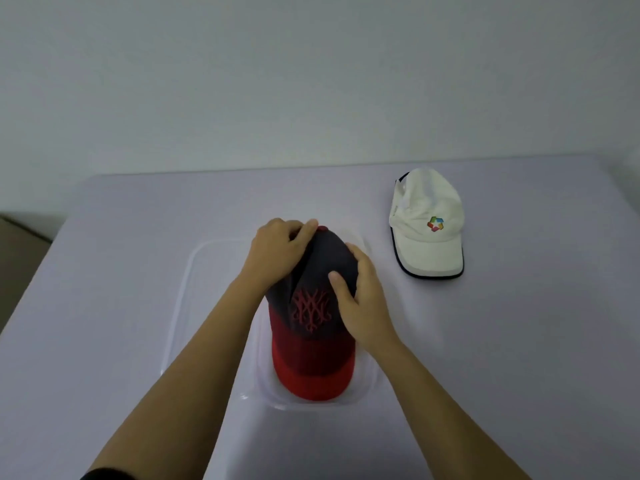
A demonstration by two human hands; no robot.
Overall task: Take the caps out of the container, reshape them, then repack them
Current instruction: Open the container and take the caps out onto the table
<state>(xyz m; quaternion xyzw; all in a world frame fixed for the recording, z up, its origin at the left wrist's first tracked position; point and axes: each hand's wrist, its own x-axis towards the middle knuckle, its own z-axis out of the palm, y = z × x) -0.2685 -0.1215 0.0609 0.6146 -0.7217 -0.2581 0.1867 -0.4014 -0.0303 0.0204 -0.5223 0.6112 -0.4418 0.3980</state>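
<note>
a plain pale wall (311, 74) fills the upper half of the view, evenly and softly lit, with a faint grey-green cast. below it a table (138, 209) draped in a smooth light lavender cloth spans the width. at the far left, beyond the table's edge, a strip of brownish floor (20, 244) shows.

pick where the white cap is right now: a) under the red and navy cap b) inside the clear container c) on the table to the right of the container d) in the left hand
c, the white cap lies alone on the table, right of the clear container, while both hands hold the red and navy cap.
</note>
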